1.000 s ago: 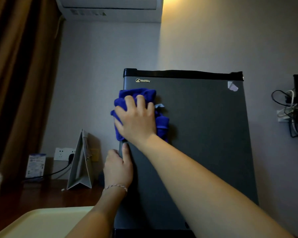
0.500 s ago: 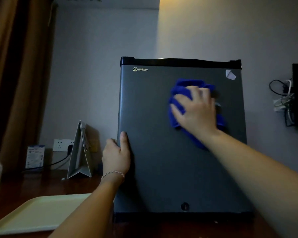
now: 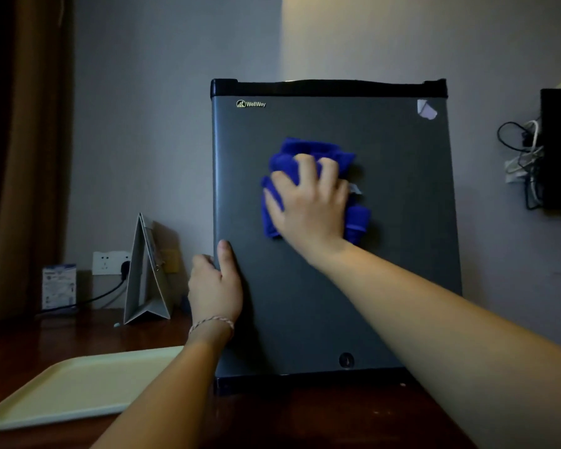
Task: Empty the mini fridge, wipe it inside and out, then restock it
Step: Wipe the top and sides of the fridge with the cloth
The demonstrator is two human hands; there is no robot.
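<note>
The grey mini fridge (image 3: 402, 254) stands shut on a dark wooden desk, filling the middle of the view. A crumpled blue cloth (image 3: 308, 153) lies flat against the upper middle of the door, pressed there by my right hand (image 3: 308, 205). My left hand (image 3: 216, 286) grips the door's left edge at mid height, thumb on the front face. The fridge's inside is hidden behind the shut door.
A cream tray (image 3: 75, 384) lies on the desk (image 3: 305, 422) at the lower left. Behind it stand a folded white card (image 3: 143, 277), a small box (image 3: 59, 286) and a wall socket (image 3: 107, 262) with a plugged cable. Tangled cables (image 3: 522, 157) hang on the right wall.
My right hand swept the blue cloth from the door's upper left to the upper right, then back toward the middle and slightly lower. My left hand kept its hold on the left edge.
</note>
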